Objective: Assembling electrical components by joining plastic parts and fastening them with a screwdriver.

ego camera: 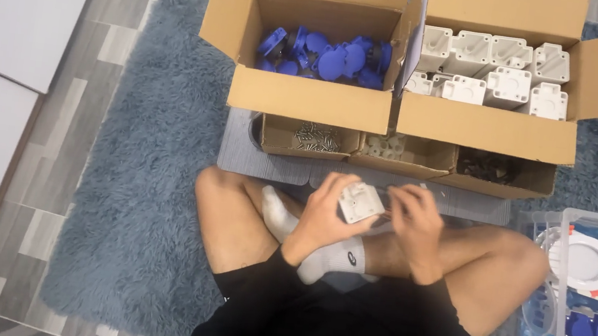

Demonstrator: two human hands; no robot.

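Observation:
I sit cross-legged on a blue rug. My left hand point(325, 214) grips a small white plastic housing point(360, 201) just above my legs. My right hand point(415, 222) is curled beside the housing, fingertips at its right edge; whether it pinches a small part is hidden. Both hands hover over my crossed shins and white socks point(325, 260).
A cardboard box of blue round caps point(325, 56) and a box of white housings point(492, 78) stand ahead. Three small trays hold screws point(316, 138), pale bits point(393, 146) and dark parts point(488, 166). A clear bin point(589, 306) with white and blue pieces is at right.

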